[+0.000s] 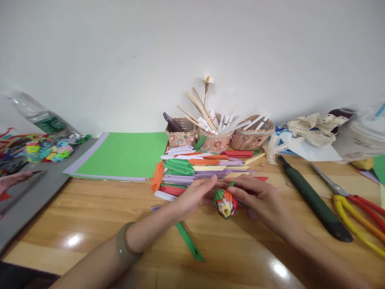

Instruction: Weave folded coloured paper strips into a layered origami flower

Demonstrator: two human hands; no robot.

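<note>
A small folded-paper ball (226, 204) in green, orange, red, white and yellow sits between my hands above the wooden table. My right hand (260, 194) pinches it from the right, thumb and fingers at its upper edge. From the left, my left hand (197, 195), with a bangle on its wrist, supports it; those fingertips are partly hidden behind the ball. Just beyond both hands lies a pile of folded paper strips (207, 162) in several colours. A loose green folded strip (189, 241) lies nearer me, partly under my left forearm.
Green paper sheets (123, 154) lie at the back left. Decorated baskets (216, 140) with sticks and pens line the wall. A dark green cutter-like tool (314, 196), scissors (343, 194) and lace ribbon (315, 126) are right. Another person's hand (13, 182) shows far left, below a bottle (45, 118).
</note>
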